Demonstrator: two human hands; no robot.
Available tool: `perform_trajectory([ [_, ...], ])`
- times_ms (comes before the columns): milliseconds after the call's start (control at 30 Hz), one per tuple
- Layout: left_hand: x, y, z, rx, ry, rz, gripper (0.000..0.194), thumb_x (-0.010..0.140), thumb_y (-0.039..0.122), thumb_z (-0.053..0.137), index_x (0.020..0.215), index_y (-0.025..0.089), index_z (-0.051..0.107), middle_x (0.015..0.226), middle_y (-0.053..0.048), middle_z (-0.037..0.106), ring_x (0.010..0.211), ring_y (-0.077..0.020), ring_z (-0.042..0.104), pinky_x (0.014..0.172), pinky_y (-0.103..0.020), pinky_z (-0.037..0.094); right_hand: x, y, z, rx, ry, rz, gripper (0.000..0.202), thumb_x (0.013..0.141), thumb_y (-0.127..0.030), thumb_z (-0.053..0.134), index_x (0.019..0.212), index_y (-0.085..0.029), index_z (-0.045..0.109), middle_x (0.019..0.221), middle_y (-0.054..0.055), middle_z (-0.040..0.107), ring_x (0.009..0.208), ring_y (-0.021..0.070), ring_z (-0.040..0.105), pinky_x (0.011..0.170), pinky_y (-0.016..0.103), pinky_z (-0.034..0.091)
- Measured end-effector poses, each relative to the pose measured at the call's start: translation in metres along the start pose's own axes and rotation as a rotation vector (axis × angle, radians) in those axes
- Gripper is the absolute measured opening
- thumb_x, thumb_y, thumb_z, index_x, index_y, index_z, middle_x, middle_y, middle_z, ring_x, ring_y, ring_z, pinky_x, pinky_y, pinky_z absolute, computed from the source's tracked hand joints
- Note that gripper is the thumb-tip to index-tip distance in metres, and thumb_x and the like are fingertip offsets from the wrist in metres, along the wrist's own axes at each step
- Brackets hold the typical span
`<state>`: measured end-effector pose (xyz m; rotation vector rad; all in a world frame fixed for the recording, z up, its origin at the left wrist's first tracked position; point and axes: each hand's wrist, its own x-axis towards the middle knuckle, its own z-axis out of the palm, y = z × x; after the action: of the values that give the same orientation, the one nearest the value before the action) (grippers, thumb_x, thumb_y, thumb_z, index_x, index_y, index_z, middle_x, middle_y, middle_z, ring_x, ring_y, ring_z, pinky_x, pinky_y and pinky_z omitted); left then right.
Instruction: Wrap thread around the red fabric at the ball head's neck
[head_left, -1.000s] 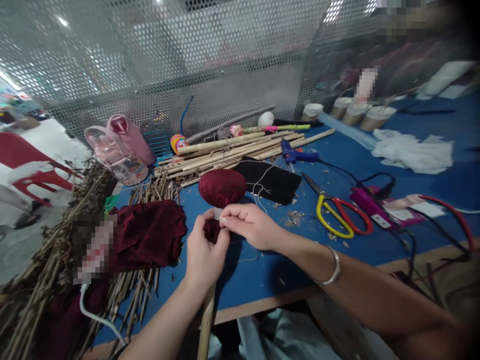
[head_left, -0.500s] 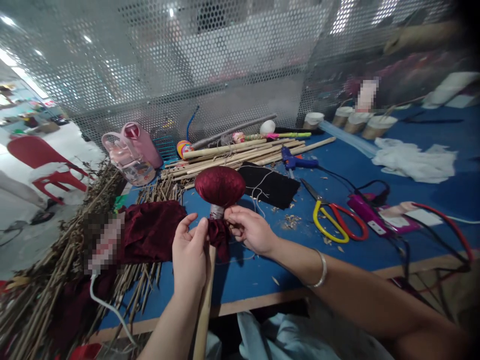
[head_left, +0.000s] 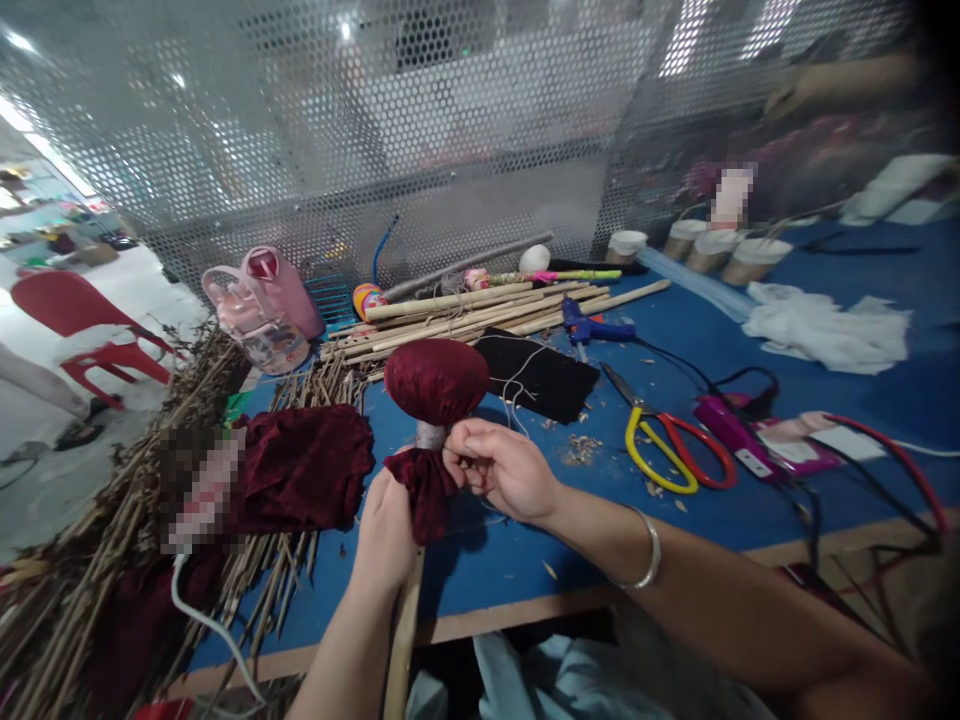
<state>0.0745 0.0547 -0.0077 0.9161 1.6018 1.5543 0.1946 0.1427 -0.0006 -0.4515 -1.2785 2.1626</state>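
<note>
Grip: left hand [head_left: 390, 535] is closing round the wooden stick [head_left: 401, 640], steadying it upright over the bench [head_left: 525, 560]; right hand [head_left: 499, 468] is pinching thread at the neck of the maroon padded head [head_left: 436, 381], cinching its gathered cloth.

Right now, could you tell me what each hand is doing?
Left hand: closed on the stick.
Right hand: pinching thread at the cloth.

A craft workshop is showing here: a blue worktable [head_left: 750, 320] is lying strewn with bamboo sticks [head_left: 480, 305], a glue gun [head_left: 592, 325], scissors [head_left: 660, 440] and maroon velvet [head_left: 300, 470], while perforated metal screening [head_left: 337, 130] is fencing the bench across the upper frame.
</note>
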Motion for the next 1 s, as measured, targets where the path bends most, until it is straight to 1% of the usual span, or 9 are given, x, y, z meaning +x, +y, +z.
perform_trajectory([
  [133,-0.004,0.012,-0.001,0.009,-0.040,0.018,0.013,0.076,0.030,0.056,0.081,0.020,0.063,0.077,-0.002,0.063,0.072,-0.0175,0.055,0.065,-0.025,0.044,0.001,0.001,-0.001,0.024,0.014,0.022,0.019,0.068,-0.032,0.048,0.060,-0.016,0.044,0.055,-0.001,0.050,0.043,0.0052,0.033,0.039,0.018,0.019],
  [233,-0.008,0.019,0.003,0.026,-0.052,0.026,0.015,0.075,0.029,0.061,0.087,0.020,0.058,0.077,0.001,0.061,0.067,-0.0131,0.054,0.063,-0.022,0.042,0.003,0.007,-0.001,0.038,0.069,-0.001,0.027,0.067,-0.037,0.061,0.065,-0.016,0.045,0.051,-0.005,0.042,0.042,0.0038,0.030,0.038,0.017,0.019],
  [333,-0.015,0.020,0.013,0.262,0.102,0.187,0.016,0.070,0.025,0.067,0.082,0.020,0.058,0.073,0.001,0.060,0.065,-0.0127,0.053,0.062,-0.022,0.041,0.005,0.013,0.002,0.021,0.070,-0.056,0.032,0.060,-0.031,0.074,0.072,-0.016,0.049,0.058,-0.005,0.048,0.050,0.0052,0.042,0.048,0.018,0.035],
  [433,-0.024,0.018,0.019,0.396,0.216,0.272,0.013,0.069,0.023,0.069,0.077,0.020,0.059,0.068,0.001,0.059,0.060,-0.0132,0.052,0.060,-0.023,0.041,0.006,0.017,0.006,0.059,0.053,-0.024,0.029,0.062,-0.028,0.074,0.077,-0.015,0.053,0.067,-0.002,0.056,0.061,0.0093,0.052,0.060,0.023,0.044],
  [600,-0.014,0.030,-0.005,0.373,-0.076,0.234,0.026,0.076,0.032,0.064,0.099,0.019,0.063,0.090,-0.005,0.064,0.080,-0.0173,0.058,0.074,-0.026,0.044,0.012,0.021,0.004,0.157,0.175,-0.014,0.025,0.056,-0.023,0.074,0.068,-0.014,0.054,0.060,-0.004,0.056,0.054,0.0083,0.052,0.057,0.022,0.044],
  [700,0.019,0.039,-0.015,0.299,0.172,0.217,0.038,0.084,0.047,0.049,0.107,0.019,0.061,0.105,-0.008,0.062,0.095,-0.0191,0.057,0.080,-0.027,0.043,0.020,0.021,-0.002,0.194,0.248,-0.053,0.026,0.052,-0.020,0.074,0.068,-0.014,0.055,0.059,-0.004,0.059,0.054,0.0082,0.054,0.058,0.021,0.045],
  [767,0.046,0.041,-0.011,0.163,0.094,0.148,0.049,0.085,0.056,0.040,0.108,0.018,0.060,0.103,-0.009,0.063,0.096,-0.0205,0.058,0.080,-0.029,0.045,0.028,0.017,-0.011,0.171,0.283,-0.064,0.023,0.053,-0.021,0.073,0.066,-0.013,0.055,0.058,-0.002,0.061,0.053,0.0094,0.055,0.057,0.022,0.046],
  [867,0.074,0.041,0.002,0.204,-0.080,0.110,0.053,0.079,0.061,0.047,0.101,0.015,0.063,0.098,-0.010,0.065,0.092,-0.0220,0.060,0.078,-0.031,0.045,0.040,0.004,-0.033,0.148,0.400,-0.133,0.019,0.055,-0.024,0.069,0.062,-0.012,0.056,0.054,0.000,0.061,0.049,0.0113,0.055,0.051,0.023,0.046],
  [1000,0.075,0.046,0.007,0.244,-0.223,0.083,0.055,0.077,0.064,0.048,0.099,0.016,0.063,0.096,-0.010,0.067,0.091,-0.0218,0.061,0.076,-0.032,0.045,0.049,-0.023,-0.067,0.164,0.570,-0.298,0.013,0.059,-0.023,0.062,0.059,-0.016,0.051,0.048,-0.005,0.056,0.045,0.0093,0.053,0.047,0.020,0.046],
])
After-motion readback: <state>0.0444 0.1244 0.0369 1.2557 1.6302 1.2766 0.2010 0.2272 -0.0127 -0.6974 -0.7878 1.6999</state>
